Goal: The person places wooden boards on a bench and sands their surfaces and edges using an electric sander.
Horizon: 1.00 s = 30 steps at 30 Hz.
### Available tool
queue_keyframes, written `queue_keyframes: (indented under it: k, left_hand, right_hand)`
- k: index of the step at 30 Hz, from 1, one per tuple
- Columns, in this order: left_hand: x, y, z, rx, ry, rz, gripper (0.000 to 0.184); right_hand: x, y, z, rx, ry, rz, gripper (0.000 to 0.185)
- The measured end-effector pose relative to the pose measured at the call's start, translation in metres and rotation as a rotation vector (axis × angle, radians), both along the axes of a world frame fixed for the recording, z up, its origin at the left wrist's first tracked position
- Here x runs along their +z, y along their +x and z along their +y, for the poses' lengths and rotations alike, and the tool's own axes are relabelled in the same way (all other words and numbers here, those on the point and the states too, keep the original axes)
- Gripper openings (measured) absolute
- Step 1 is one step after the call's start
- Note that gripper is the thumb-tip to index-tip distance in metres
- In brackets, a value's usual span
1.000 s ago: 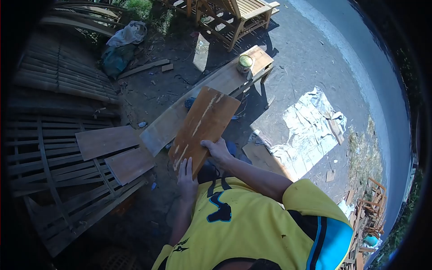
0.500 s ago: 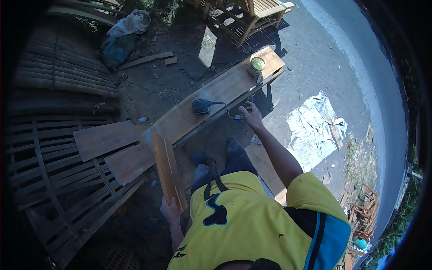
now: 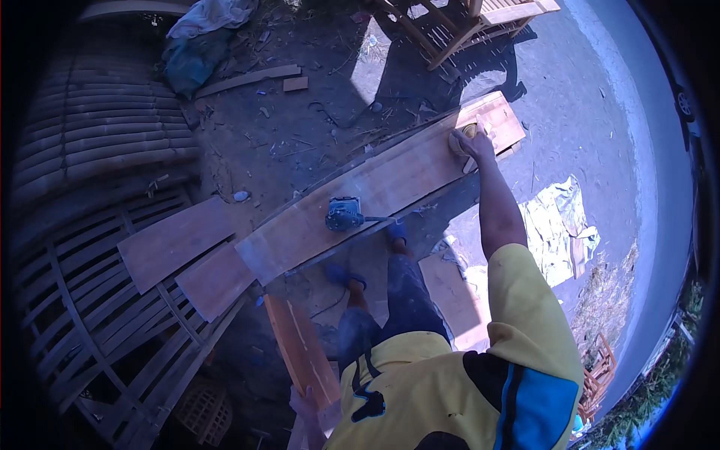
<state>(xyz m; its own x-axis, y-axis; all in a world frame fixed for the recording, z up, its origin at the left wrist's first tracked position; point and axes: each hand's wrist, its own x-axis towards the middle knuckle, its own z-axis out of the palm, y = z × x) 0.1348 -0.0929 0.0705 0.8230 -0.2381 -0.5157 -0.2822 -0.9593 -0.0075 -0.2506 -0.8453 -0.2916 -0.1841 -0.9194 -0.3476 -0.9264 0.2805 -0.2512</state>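
Observation:
My right hand [image 3: 478, 142] is closed around a tin can [image 3: 470, 130] with a gold-coloured lid, which stands at the far end of a long wooden bench [image 3: 405, 174]. Low beside my body, my left hand [image 3: 304, 405] grips the lower end of a narrow wooden board [image 3: 298, 349]; part of that hand is hidden by the board. A dark electric sander [image 3: 345, 214] rests on the middle of the bench, its cord leading off toward my side.
Two flat wood panels [image 3: 176, 244] lie on a slatted bamboo frame [image 3: 90, 337] at left. A wooden chair [image 3: 480, 26] stands beyond the bench. White sheeting [image 3: 555, 236] lies on the ground at right, near the road [image 3: 652, 172]. A sack [image 3: 199, 56] and wood scraps lie at upper left.
My right hand has reached forward along the bench and taken hold of the can. The board in my left hand has come down and back, away from the bench's near end.

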Motion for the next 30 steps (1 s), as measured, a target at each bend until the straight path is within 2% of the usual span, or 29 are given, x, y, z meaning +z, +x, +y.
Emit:
queue_keyframes:
  k: [2, 3, 4, 6, 8, 10, 12, 16, 18, 20, 21, 22, 25, 27, 28, 29, 30]
  left_hand:
    - [0.003, -0.006, -0.005, -0.015, 0.000, 0.052, 0.038]
    - [0.009, -0.012, -0.010, 0.011, 0.031, 0.043, 0.038]
    - [0.012, -0.016, -0.019, 0.067, 0.002, 0.052, 0.035]
    - [0.013, -0.026, -0.048, 0.151, -0.035, 0.046, 0.032]
    - [0.026, -0.028, -0.072, 0.286, -0.076, 0.111, 0.033]
    - [0.027, -0.028, -0.081, 0.265, -0.134, 0.065, 0.034]
    - [0.031, -0.025, -0.094, 0.273, -0.007, 0.076, 0.036]
    - [0.025, -0.012, -0.087, 0.307, -0.066, 0.049, 0.039]
    - [0.024, -0.006, -0.092, 0.301, -0.201, 0.038, 0.040]
    - [0.030, 0.002, -0.105, 0.302, -0.236, 0.018, 0.040]
    - [0.033, 0.007, -0.107, 0.268, -0.256, 0.019, 0.039]
    - [0.028, 0.013, -0.101, 0.308, -0.269, -0.016, 0.039]
    - [0.022, 0.035, -0.086, 0.368, -0.358, 0.095, 0.040]
    - [0.028, 0.046, -0.093, 0.446, -0.426, 0.139, 0.043]
    - [0.027, 0.055, -0.090, 0.474, -0.452, 0.139, 0.045]
    - [0.001, 0.064, -0.072, 0.437, -0.537, 0.105, 0.048]
    - [-0.026, 0.068, -0.054, 0.395, -0.611, 0.078, 0.052]
  right_hand:
    - [0.030, 0.024, 0.003, -0.145, 0.108, -0.040, 0.105]
    - [0.010, 0.022, 0.005, -0.151, 0.062, -0.034, 0.098]
    - [0.025, 0.030, 0.006, -0.175, 0.079, -0.018, 0.092]
    - [0.018, 0.028, 0.004, -0.095, 0.132, -0.010, 0.092]
    - [0.044, 0.050, 0.021, 0.005, 0.096, 0.020, 0.092]
    - [0.055, 0.067, 0.037, 0.112, 0.053, 0.032, 0.092]
    - [0.046, 0.070, 0.041, 0.134, 0.052, -0.010, 0.093]
    - [0.049, 0.065, 0.035, 0.174, 0.147, 0.029, 0.102]
    - [0.059, 0.076, 0.046, 0.255, -0.058, 0.131, 0.105]
    - [0.071, 0.099, 0.069, 0.472, -0.461, -0.006, 0.098]
    - [0.086, 0.120, 0.082, 0.583, -0.477, -0.204, 0.093]
    - [0.095, 0.142, 0.102, 0.677, -0.364, -0.296, 0.090]
    - [0.115, 0.205, 0.180, 0.901, 0.025, -0.629, 0.088]
    - [0.119, 0.235, 0.229, 1.110, 0.159, -0.515, 0.093]
    - [0.096, 0.244, 0.245, 1.170, 0.265, -0.674, 0.101]
    - [0.081, 0.248, 0.265, 1.294, 0.104, -0.405, 0.110]
    - [0.074, 0.254, 0.273, 1.298, 0.079, -0.309, 0.113]
